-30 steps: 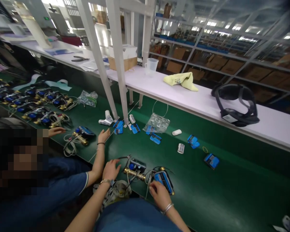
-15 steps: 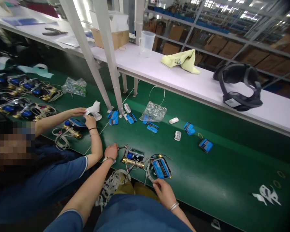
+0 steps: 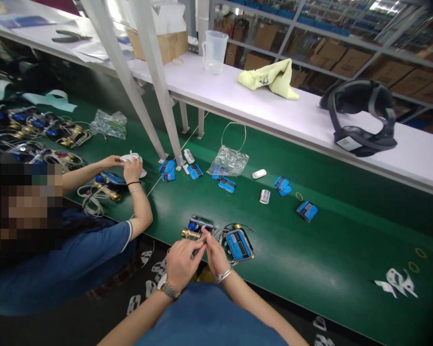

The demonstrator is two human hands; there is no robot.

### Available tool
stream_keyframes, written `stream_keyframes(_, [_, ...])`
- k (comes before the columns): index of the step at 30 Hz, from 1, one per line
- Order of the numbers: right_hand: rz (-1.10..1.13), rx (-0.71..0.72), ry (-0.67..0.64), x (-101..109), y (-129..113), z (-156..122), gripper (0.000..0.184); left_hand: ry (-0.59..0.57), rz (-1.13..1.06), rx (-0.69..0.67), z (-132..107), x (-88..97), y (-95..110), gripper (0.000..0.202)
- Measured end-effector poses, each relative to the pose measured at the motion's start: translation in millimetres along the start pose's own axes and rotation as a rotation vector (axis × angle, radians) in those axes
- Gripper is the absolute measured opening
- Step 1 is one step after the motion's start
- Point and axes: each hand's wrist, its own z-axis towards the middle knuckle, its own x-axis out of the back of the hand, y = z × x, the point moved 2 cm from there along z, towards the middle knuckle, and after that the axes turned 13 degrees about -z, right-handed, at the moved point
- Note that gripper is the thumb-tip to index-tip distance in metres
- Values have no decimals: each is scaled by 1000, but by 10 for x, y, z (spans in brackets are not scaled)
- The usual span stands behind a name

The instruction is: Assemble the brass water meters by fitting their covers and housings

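Note:
My left hand (image 3: 182,259) and my right hand (image 3: 213,252) meet at the near edge of the green belt (image 3: 310,259), fingers pinched together on something small I cannot make out. Just beyond them lies a brass-bodied meter (image 3: 198,227) with wires, and to its right a blue display unit (image 3: 239,244) joined by a coiled cable. My left wrist wears a watch, my right a bracelet.
A co-worker at left holds a white part (image 3: 132,158) over another meter (image 3: 110,185). Blue covers (image 3: 306,210), a plastic bag (image 3: 228,162) and small white cylinders lie further out. On the white shelf (image 3: 310,129) sit a headset (image 3: 361,117), yellow cloth (image 3: 269,77) and jug (image 3: 214,50).
My left hand came back from the meter's far side and my right hand left the blue display unit; both now meet in front of the meter. The co-worker raised a white part.

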Motion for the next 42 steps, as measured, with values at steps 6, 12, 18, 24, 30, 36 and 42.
stream_keyframes(6, [-37, -185, -16, 359, 164, -40, 46, -176, -90, -2, -18, -228, -52, 21])
stream_keyframes(12, [-516, -192, -109, 822, 183, -207, 33, -70, 95, 202, 455, -479, -595, 35])
stream_keyframes(18, [-1045, 6, 59, 1046, -65, -268, 10, -117, 174, 197, 618, -690, -728, 23])
stream_keyframes(24, [-1282, 194, 83, 1077, -123, 79, 44, -126, 197, 157, 522, -694, -789, 14])
stream_keyframes(30, [-1447, 395, 21, 939, -98, 484, 44, -100, 216, 79, 444, -688, -872, 15])
stream_keyframes(36, [-1564, 582, -49, 916, -5, 753, 39, -41, 242, -20, 430, -732, -916, 14])
stream_keyframes(42, [-1632, 776, -104, 959, 59, 950, 41, -15, 265, -113, 405, -792, -945, 10])
